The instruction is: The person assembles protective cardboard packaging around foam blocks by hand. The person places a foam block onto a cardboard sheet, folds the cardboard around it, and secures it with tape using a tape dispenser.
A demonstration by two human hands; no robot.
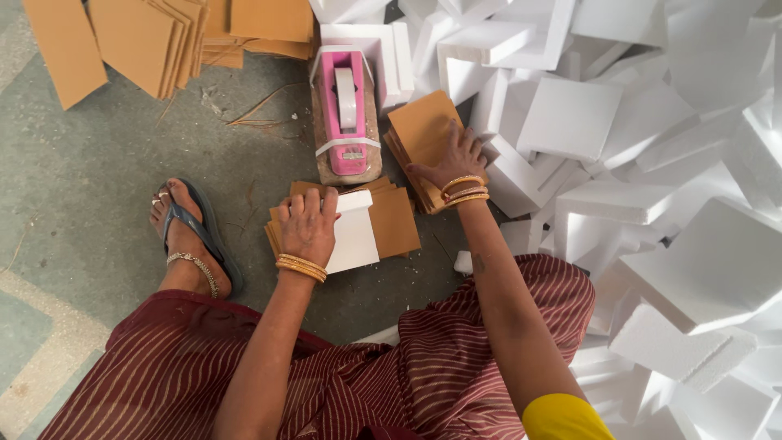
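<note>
grey floor (122,163) with foam blocks (652,163), pink tape dispenser (348,114); left hand (309,226) flat on white foam slab (356,236), right hand (456,159) spread on cardboard stack (419,130)

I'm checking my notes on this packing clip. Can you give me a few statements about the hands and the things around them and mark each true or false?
1. The left hand rests on a white foam piece that lies on a cardboard stack. True.
2. The right hand holds the pink tape dispenser. False: it presses on a second stack of cardboard sheets; the dispenser sits untouched between the hands' reach, on the floor.
3. White foam blocks are piled on the person's right. True.
4. Both wrists are bare. False: each wears gold bangles.
5. More cardboard sheets lie at the upper left. True.
</note>
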